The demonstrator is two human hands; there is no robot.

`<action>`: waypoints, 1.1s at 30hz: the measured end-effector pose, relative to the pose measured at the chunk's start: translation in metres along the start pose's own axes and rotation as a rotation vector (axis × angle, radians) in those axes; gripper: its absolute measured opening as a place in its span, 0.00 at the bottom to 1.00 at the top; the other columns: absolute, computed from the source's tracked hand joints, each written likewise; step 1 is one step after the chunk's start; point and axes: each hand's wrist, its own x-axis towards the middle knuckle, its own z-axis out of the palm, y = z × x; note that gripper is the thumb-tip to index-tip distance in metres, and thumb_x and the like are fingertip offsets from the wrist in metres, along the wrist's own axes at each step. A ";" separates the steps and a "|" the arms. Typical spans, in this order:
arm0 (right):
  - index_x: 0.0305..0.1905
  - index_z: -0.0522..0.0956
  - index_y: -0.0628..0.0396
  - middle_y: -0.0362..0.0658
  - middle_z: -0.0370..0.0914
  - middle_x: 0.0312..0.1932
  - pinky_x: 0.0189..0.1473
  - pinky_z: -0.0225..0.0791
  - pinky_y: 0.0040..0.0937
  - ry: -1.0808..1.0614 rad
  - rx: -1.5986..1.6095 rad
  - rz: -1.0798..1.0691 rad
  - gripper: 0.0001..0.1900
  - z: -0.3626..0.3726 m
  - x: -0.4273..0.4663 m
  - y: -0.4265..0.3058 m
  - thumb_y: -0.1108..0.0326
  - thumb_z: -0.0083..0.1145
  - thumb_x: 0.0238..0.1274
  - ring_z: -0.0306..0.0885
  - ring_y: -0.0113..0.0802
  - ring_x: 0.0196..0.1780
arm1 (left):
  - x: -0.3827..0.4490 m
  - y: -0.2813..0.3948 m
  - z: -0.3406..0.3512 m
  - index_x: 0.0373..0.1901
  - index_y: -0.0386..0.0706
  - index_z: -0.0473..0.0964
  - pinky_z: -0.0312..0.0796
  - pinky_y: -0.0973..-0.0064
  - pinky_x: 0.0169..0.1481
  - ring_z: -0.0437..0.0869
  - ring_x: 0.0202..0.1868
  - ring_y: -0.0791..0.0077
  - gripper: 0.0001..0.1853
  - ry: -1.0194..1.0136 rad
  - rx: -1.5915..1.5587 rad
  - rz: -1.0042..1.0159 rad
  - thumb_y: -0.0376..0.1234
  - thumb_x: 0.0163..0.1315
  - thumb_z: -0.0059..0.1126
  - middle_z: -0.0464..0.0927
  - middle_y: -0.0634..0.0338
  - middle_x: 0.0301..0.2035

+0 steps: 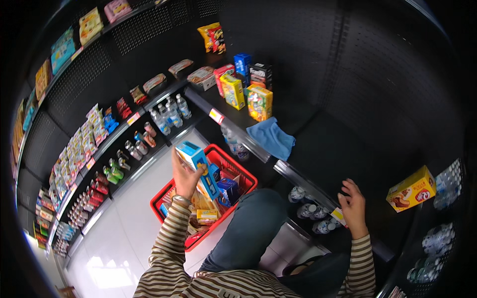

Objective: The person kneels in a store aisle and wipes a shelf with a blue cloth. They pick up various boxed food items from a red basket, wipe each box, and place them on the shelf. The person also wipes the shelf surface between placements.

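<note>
My left hand (pixel 185 178) grips a light blue snack box (pixel 200 167) by its sides, above a red plastic shopping basket (pixel 250 178) on the floor. Packaged goods fill the basket, among them a dark blue box (pixel 228 190) and a small yellow box (pixel 207 215). My right hand (pixel 351 203) is held over the shelf edge at the right, fingers bent and apart, with nothing in it. A yellow biscuit box (pixel 411 189) lies to its right. On the shelf ahead rests a crumpled blue cloth (pixel 273 138).
Yellow boxes (pixel 259 102), a blue box (pixel 242 68) and a snack bag (pixel 213 38) stand on the shelf beyond the cloth. Bottled water (pixel 313 210) sits below the shelf edge (pixel 305 182). Shelves of cans (pixel 100 186), bottles (pixel 169 111) and snack packets (pixel 80 141) curve along the left.
</note>
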 end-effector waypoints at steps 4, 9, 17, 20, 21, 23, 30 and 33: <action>0.67 0.73 0.62 0.58 0.75 0.67 0.59 0.78 0.40 -0.005 0.064 -0.161 0.29 0.018 -0.001 -0.024 0.73 0.68 0.61 0.82 0.47 0.62 | 0.017 0.129 0.042 0.81 0.34 0.45 0.61 0.62 0.76 0.70 0.70 0.59 0.62 0.009 -0.030 0.240 0.34 0.49 0.81 0.64 0.46 0.71; 0.76 0.61 0.63 0.61 0.69 0.72 0.74 0.62 0.48 0.096 -0.105 -0.429 0.46 0.020 0.002 -0.040 0.59 0.75 0.58 0.68 0.57 0.74 | -0.002 0.220 0.159 0.82 0.36 0.45 0.62 0.63 0.76 0.66 0.73 0.60 0.61 -0.260 -0.420 0.322 0.37 0.54 0.81 0.60 0.47 0.74; 0.69 0.66 0.62 0.57 0.77 0.59 0.61 0.75 0.39 0.425 0.214 -0.103 0.34 -0.036 0.010 -0.006 0.78 0.70 0.58 0.81 0.48 0.61 | -0.050 0.300 0.320 0.77 0.35 0.55 0.70 0.67 0.67 0.76 0.63 0.65 0.47 -0.764 -0.790 0.381 0.37 0.62 0.75 0.69 0.50 0.66; 0.71 0.64 0.62 0.50 0.76 0.63 0.66 0.72 0.35 0.320 0.401 -0.044 0.31 -0.072 0.010 0.041 0.81 0.63 0.66 0.78 0.35 0.65 | -0.066 0.297 0.357 0.73 0.34 0.60 0.71 0.66 0.69 0.77 0.64 0.67 0.39 -1.238 -0.847 0.165 0.32 0.65 0.71 0.74 0.51 0.64; 0.71 0.63 0.62 0.50 0.75 0.64 0.68 0.71 0.35 0.262 0.447 -0.028 0.31 -0.077 0.013 0.052 0.82 0.62 0.66 0.77 0.36 0.66 | -0.066 0.277 0.372 0.72 0.33 0.61 0.71 0.66 0.69 0.78 0.64 0.68 0.37 -1.335 -0.790 0.120 0.31 0.65 0.71 0.75 0.52 0.63; 0.74 0.61 0.63 0.53 0.74 0.66 0.69 0.69 0.36 0.224 0.364 0.008 0.35 -0.086 0.011 0.068 0.83 0.62 0.64 0.76 0.38 0.67 | -0.070 0.240 0.402 0.65 0.32 0.70 0.74 0.67 0.67 0.83 0.59 0.67 0.31 -1.492 -0.691 0.023 0.28 0.62 0.73 0.82 0.53 0.57; 0.77 0.57 0.70 0.66 0.75 0.63 0.65 0.72 0.41 0.634 -0.126 0.143 0.40 -0.080 0.007 0.105 0.73 0.64 0.64 0.79 0.55 0.64 | -0.121 0.221 0.471 0.59 0.29 0.72 0.78 0.69 0.61 0.86 0.54 0.69 0.27 -1.312 -0.637 0.113 0.25 0.61 0.74 0.84 0.51 0.53; 0.76 0.55 0.75 0.68 0.75 0.62 0.63 0.74 0.43 0.576 -0.020 0.268 0.40 -0.074 0.004 0.114 0.71 0.65 0.65 0.81 0.54 0.62 | -0.131 0.227 0.492 0.57 0.30 0.72 0.78 0.69 0.59 0.87 0.52 0.69 0.27 -1.228 -0.529 0.267 0.26 0.58 0.75 0.86 0.50 0.50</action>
